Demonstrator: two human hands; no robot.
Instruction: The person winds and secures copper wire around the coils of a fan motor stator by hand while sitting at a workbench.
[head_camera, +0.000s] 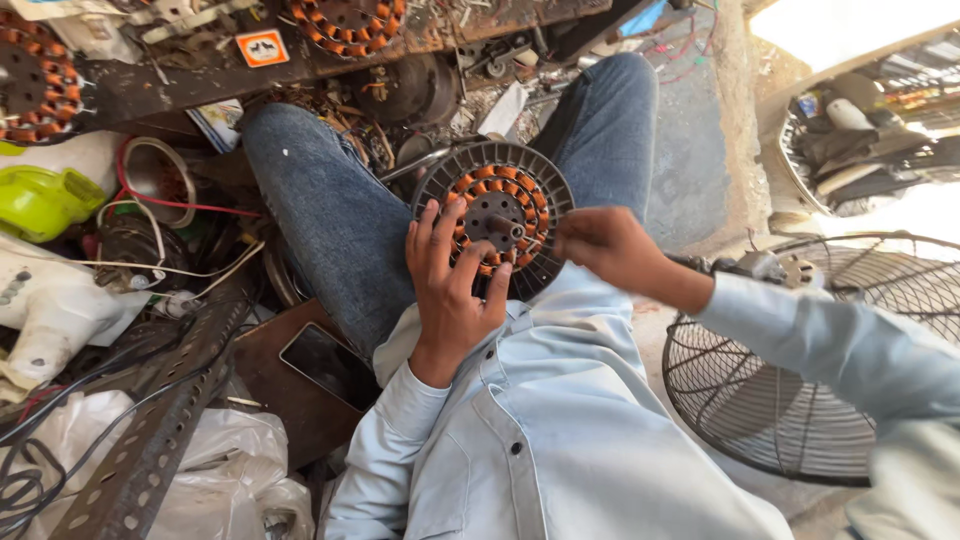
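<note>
The left hand lies flat against the near-left face of the stator, fingers spread wide over its orange coils, bracing it on the person's lap between the jeans-clad knees. The right hand is pinched narrow at the stator's right rim, fingertips closed on something too small to make out, perhaps a wire end. The stator itself stands tilted towards the person, its dark hub in the middle and a grey finned ring around the coils.

To my eye, the work here goes best with the left palm kept steady so the disc cannot rock, and the right fingertips working close to the windings without tugging hard, since thin copper would likely snap or scrape.

Further out, a phone lies on a brown board to the near left, beside a perforated steel bar and white bags. A fan guard sits at the right. On the far desk rest more wound stators.
</note>
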